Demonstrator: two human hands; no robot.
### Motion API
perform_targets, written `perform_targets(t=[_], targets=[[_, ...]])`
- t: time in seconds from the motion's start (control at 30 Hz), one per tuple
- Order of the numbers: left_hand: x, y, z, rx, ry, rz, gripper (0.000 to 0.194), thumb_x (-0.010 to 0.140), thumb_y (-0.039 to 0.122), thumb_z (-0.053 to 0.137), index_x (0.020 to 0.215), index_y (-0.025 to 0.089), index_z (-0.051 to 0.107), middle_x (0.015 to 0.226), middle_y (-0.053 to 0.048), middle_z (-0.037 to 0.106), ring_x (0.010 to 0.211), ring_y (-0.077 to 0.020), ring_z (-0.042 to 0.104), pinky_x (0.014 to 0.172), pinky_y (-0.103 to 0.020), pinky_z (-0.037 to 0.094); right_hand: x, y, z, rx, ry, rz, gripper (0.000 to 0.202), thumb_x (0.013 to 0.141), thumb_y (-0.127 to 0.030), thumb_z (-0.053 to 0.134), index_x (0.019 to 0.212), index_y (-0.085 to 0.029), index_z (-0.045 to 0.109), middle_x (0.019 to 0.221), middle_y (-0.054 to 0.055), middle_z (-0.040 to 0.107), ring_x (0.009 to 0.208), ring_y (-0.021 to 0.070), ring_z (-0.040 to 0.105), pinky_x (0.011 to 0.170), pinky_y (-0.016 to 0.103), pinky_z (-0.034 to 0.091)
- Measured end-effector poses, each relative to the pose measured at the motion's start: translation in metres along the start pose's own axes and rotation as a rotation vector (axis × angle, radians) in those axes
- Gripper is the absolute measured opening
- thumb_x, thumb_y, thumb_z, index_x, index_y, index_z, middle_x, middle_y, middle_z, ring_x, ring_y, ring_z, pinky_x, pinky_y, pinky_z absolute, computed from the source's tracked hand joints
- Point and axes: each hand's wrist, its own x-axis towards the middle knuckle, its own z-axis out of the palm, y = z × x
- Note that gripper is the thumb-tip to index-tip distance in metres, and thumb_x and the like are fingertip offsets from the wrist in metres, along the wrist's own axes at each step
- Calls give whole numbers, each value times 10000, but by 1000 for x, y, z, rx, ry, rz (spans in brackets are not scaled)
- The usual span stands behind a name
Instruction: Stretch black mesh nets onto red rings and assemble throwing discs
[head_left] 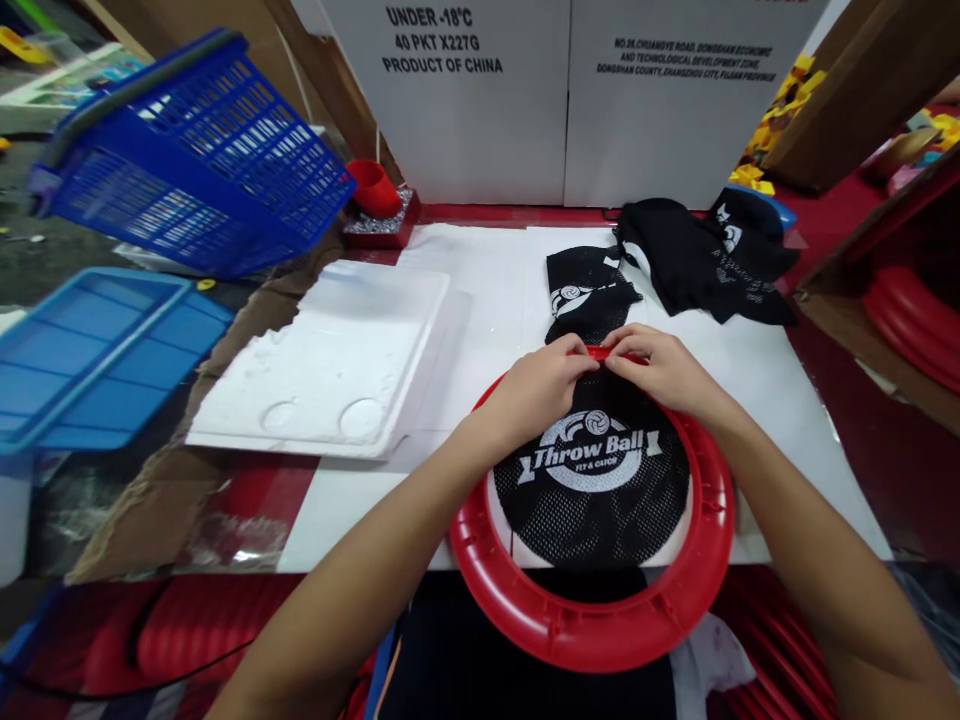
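Note:
A red plastic ring (592,640) lies partly over the table's front edge, tilted toward me. Black mesh fabric (600,510) with a white "Throw Ball" print spans its opening, with gaps along the lower sides. At the ring's far side, my left hand (541,388) pinches the mesh edge against the rim. Close beside it on the right, my right hand (664,370) pinches the same edge, thumb and fingers pressed together. The fingertips almost meet. More black mesh pieces (682,255) lie crumpled beyond the hands.
A white foam lid (322,360) is at the left, beside a blue basket (202,160) and a blue tray (97,350). A red cup (373,190) stands in a small red box. White cartons (480,120) rise at the back. More red rings (919,310) are at the right.

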Motion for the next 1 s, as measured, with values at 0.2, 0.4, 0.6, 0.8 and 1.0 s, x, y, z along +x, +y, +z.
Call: perform_targets(t=[0.2,0.4,0.6,0.8,1.0], targets=[[-2,5,-3,167,-69,-9,375,1036,118,490,1313,215,724,1303,-116,636,939,-226,708,847,-384,581,4,0,8,-43,59,26,130,849,-224,674,737,-228,741,1120,46,753,990,224,712,923,409,552],[2,-11,-16,-32,110,-68,148,995,218,661,1058,176,788,1097,-79,743,997,-229,698,911,-375,544,5,-4,0,-26,-11,82,89,818,-206,683,841,-225,767,1066,53,773,972,239,721,935,427,571],[6,-26,-11,-229,27,-184,122,957,297,713,944,221,808,979,-27,813,904,-209,728,853,-358,525,9,-15,4,-36,-25,-67,136,920,-272,668,930,-224,795,1283,97,744,1208,280,696,1093,473,521],[8,-32,-8,-313,24,-243,131,942,304,693,920,210,781,996,-37,810,933,-216,734,876,-364,537,11,-15,19,-48,-69,-78,141,973,-246,634,877,-219,734,1196,84,775,1114,253,717,1026,441,533],[8,-33,-8,-267,29,-254,126,936,259,663,914,197,770,976,-47,801,918,-220,722,876,-375,538,14,-9,23,-136,-43,-132,135,970,-213,610,876,-220,706,1121,86,776,1038,255,710,946,435,542]])
